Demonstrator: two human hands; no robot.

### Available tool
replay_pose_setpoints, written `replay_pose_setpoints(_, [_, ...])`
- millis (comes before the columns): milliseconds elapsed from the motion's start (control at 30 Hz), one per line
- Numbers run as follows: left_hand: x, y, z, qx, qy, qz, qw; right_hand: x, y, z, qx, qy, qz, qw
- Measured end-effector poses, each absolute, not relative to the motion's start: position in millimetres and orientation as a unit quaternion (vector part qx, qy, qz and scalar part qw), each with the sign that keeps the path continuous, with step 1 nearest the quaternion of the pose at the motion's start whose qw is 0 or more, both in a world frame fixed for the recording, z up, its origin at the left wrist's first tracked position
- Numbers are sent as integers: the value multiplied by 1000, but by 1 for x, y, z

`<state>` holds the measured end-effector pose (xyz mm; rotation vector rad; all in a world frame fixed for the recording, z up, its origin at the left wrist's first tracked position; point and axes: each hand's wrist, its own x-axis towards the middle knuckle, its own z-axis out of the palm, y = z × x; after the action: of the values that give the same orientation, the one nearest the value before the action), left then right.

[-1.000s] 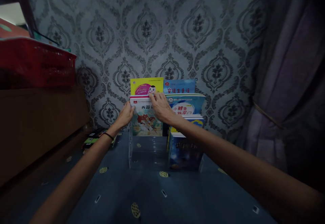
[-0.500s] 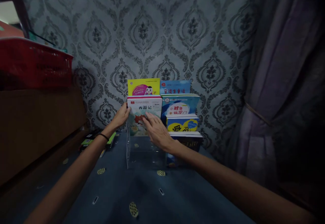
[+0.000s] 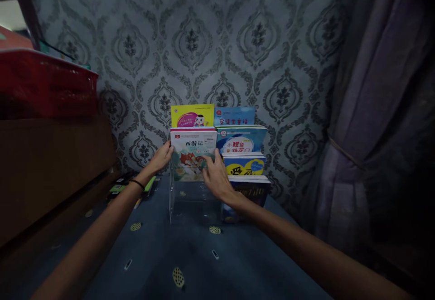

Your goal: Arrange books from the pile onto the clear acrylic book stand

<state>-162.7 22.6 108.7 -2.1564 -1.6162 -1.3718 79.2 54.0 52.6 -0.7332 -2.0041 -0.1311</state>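
Note:
A white-and-green picture book (image 3: 188, 152) with a red figure on its cover stands upright in a clear acrylic book rack (image 3: 171, 205). My left hand (image 3: 161, 157) is closed on the book's left edge, its fingertips hidden behind it. At the right edge, my right hand (image 3: 217, 175) grips the same book, thumb over the front cover. Behind it rises a yellow book (image 3: 192, 116). In the right column stand a light blue book (image 3: 234, 115), a teal book (image 3: 243, 139), a blue-and-yellow book (image 3: 246, 166) and a dark blue book (image 3: 253, 191).
A red plastic basket (image 3: 50, 87) sits on a brown box (image 3: 50, 164) at the left. Several books (image 3: 118, 186) lie flat left of the rack. Dark blue patterned cloth (image 3: 152, 254) covers the surface. A purple curtain (image 3: 356, 155) hangs at the right, before patterned wallpaper (image 3: 224, 41).
My right hand has slid right, from the middle of the front cover to the book's right edge, uncovering the cover picture. My left hand stays at the left edge.

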Motion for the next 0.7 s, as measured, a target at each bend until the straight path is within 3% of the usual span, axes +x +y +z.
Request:
replay_pose_setpoints(167, [-158, 20, 104, -716, -534, -445, 63, 79, 59, 55, -295, -808, -7, 510])
replay_pose_setpoints(367, [-155, 21, 102, -711, -540, -444, 74, 78, 55, 62, -353, -810, -40, 467])
replay_pose_setpoints(700, [-153, 23, 101, -713, -534, -447, 83, 82, 52, 66, -320, -811, -24, 489])
